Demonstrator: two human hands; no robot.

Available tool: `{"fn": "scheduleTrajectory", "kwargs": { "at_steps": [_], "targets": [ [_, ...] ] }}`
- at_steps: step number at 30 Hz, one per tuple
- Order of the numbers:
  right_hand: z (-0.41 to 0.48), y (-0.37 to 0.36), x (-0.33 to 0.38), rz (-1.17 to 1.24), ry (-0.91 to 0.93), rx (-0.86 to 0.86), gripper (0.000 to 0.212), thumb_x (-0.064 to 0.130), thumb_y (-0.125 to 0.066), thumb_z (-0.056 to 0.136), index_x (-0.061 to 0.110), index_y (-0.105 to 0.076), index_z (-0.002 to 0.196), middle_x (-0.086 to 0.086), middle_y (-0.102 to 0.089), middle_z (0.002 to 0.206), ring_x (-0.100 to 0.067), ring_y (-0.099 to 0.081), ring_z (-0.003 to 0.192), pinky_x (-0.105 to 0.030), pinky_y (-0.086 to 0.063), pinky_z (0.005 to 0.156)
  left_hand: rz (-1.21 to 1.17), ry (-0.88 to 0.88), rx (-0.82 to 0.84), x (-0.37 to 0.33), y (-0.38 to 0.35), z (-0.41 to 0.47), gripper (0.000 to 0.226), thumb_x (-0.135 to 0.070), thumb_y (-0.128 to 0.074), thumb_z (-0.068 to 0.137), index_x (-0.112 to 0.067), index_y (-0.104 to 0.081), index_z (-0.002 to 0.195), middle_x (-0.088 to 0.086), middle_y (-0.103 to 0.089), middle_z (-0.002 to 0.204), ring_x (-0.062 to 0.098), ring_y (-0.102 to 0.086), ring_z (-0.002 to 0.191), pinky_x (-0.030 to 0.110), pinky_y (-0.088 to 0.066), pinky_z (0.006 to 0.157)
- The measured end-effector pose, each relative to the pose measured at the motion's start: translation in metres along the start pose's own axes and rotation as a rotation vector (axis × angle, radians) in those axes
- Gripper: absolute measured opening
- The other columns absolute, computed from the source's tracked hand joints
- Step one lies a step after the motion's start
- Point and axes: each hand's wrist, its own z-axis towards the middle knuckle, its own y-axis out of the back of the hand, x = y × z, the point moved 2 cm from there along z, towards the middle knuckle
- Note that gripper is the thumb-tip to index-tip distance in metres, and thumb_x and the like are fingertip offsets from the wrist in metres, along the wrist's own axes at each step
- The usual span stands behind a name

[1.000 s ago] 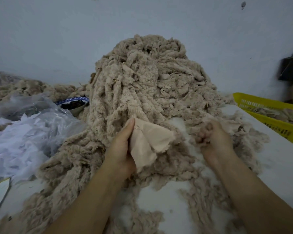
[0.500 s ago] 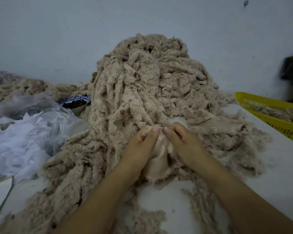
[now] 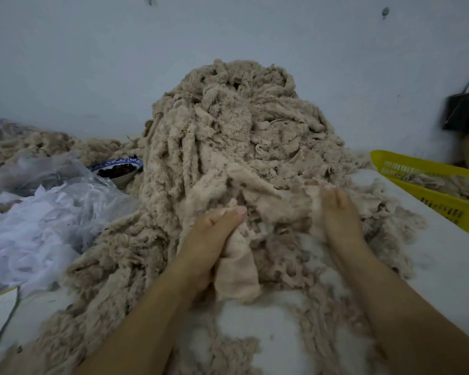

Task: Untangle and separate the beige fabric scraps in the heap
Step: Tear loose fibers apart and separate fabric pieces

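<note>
A tall heap of beige fabric scraps (image 3: pixel 236 125) rises against the wall at the middle of the white table (image 3: pixel 444 266). My left hand (image 3: pixel 211 234) is closed on a smooth beige scrap (image 3: pixel 236 272) that hangs down below it at the heap's foot. My right hand (image 3: pixel 339 215) pinches a second beige strip (image 3: pixel 276 201), which stretches leftward between the two hands. Loose fuzzy strands lie around both forearms.
A yellow plastic basket (image 3: pixel 423 169) with some scraps stands at the right. A blue-rimmed bowl (image 3: pixel 118 171) with dark contents sits left of the heap. Clear plastic and white fabric (image 3: pixel 30 228) pile up at the left. A dark bag (image 3: pixel 463 109) hangs on the wall.
My hands had come together on the scrap half a second ago. Now the right hand has moved right, drawing a strip away from the piece in my left hand.
</note>
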Motion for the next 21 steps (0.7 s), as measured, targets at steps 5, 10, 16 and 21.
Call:
{"fn": "scheduleTrajectory", "kwargs": {
  "at_steps": [5, 10, 16, 21],
  "targets": [
    [-0.021, -0.033, 0.004, 0.353, -0.141, 0.303, 0.027, 0.047, -0.051, 0.098, 0.03, -0.07, 0.107, 0.001, -0.075, 0.102, -0.012, -0.072, 0.092, -0.042, -0.055, 0.09, 0.283, 0.18, 0.12, 0.014, -0.01, 0.004, 0.029, -0.067, -0.059, 0.083, -0.045, -0.077, 0.078, -0.025, -0.074, 0.091, -0.006, -0.069, 0.088, 0.01, -0.049, 0.074],
    [-0.042, -0.032, 0.02, 0.279, 0.06, 0.434, 0.033, 0.069, -0.052, 0.079, 0.046, -0.076, 0.082, 0.005, -0.078, 0.092, -0.01, -0.073, 0.092, -0.027, -0.057, 0.086, -0.005, 0.194, 0.081, 0.019, -0.008, 0.01, 0.053, -0.069, -0.062, 0.078, -0.029, -0.078, 0.108, 0.0, -0.074, 0.117, 0.012, -0.068, 0.112, 0.021, -0.054, 0.089],
    [-0.059, -0.037, 0.025, -0.012, 0.194, 0.583, 0.061, 0.078, -0.044, 0.075, 0.024, -0.047, 0.046, 0.01, -0.046, 0.046, -0.002, -0.046, 0.044, -0.011, -0.039, 0.051, -0.308, 0.184, 0.038, 0.017, -0.003, 0.013, 0.034, -0.028, -0.066, 0.091, 0.004, -0.071, 0.102, 0.02, -0.074, 0.096, 0.029, -0.072, 0.094, 0.031, -0.058, 0.077],
    [-0.05, -0.035, 0.021, -0.154, 0.247, 0.511, 0.051, 0.068, -0.044, 0.083, 0.024, -0.052, 0.058, 0.013, -0.051, 0.053, 0.002, -0.046, 0.05, -0.009, -0.037, 0.052, -0.22, 0.087, -0.082, 0.008, -0.002, 0.008, 0.017, -0.027, -0.07, 0.084, -0.011, -0.072, 0.083, 0.01, -0.07, 0.075, 0.019, -0.068, 0.07, 0.029, -0.057, 0.064]
  ]
}}
